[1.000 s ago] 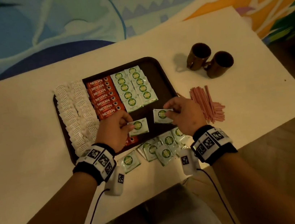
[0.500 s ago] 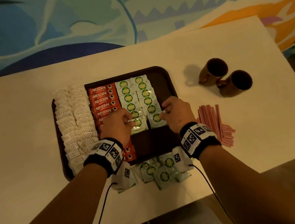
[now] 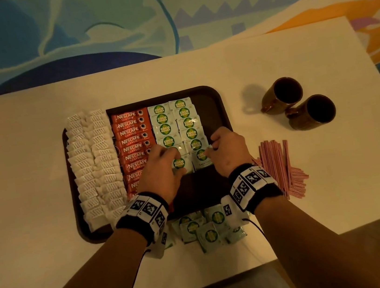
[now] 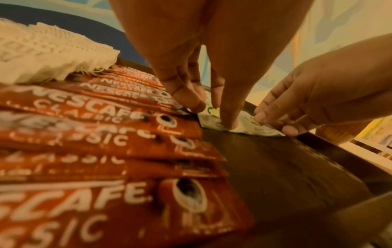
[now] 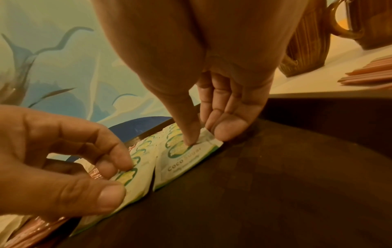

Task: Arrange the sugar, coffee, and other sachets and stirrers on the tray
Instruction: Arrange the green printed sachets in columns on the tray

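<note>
Both hands are setting 1 coco sugar sachet each at the near end of the 2 green columns on the tray [image 3: 211,96]. The left hand [image 3: 163,172] pinches its sachet [image 3: 179,163] with curled fingers [image 4: 229,124]; the right hand [image 3: 228,153] pinches the other sachet [image 5: 186,161] by its right edge. To do this well, overlap each sachet evenly on the one beyond it, edges parallel, then press flat before letting go. The left hand hides the near coffee sticks [image 3: 132,139]; the loose sachets [image 3: 209,234] off the tray's near edge are partly covered by the wrists, perhaps 6 or more.
</note>
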Demonstrator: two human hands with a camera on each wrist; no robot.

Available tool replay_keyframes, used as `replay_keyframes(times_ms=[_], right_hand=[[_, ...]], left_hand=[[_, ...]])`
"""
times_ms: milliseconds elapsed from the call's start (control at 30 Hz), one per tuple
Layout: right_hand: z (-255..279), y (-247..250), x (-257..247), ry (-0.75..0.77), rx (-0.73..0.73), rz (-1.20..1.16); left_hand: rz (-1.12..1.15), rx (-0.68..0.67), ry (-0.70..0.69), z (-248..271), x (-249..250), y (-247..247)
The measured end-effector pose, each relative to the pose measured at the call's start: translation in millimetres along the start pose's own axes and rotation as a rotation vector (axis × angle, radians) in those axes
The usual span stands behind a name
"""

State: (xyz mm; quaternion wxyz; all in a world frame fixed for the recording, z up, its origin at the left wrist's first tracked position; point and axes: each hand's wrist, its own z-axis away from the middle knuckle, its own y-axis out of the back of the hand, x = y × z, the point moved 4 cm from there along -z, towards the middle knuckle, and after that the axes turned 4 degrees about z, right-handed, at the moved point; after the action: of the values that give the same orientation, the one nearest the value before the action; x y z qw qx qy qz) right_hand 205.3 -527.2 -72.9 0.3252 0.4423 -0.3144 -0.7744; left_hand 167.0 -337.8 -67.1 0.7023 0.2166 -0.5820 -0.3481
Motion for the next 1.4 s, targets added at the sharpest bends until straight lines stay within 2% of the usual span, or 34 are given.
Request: replay_keyframes(times_ms=[300, 1100, 1400], right_hand=[[5.1, -3.0, -4.2, 0.046, 0.03, 0.07], [11.6, -3.6, -7.6, 0.039, 0.033, 0.062], [35.3, 12.8, -2.8, 0.065, 0.051, 0.1]], left_hand=[[-0.005, 0.018, -0.013, 1.2, -2.6, 3.0], [0.034, 0.019, -0.005, 5.3, -4.0, 6.1], [0.051, 0.061, -0.064, 23.0, -2.1, 26.0]])
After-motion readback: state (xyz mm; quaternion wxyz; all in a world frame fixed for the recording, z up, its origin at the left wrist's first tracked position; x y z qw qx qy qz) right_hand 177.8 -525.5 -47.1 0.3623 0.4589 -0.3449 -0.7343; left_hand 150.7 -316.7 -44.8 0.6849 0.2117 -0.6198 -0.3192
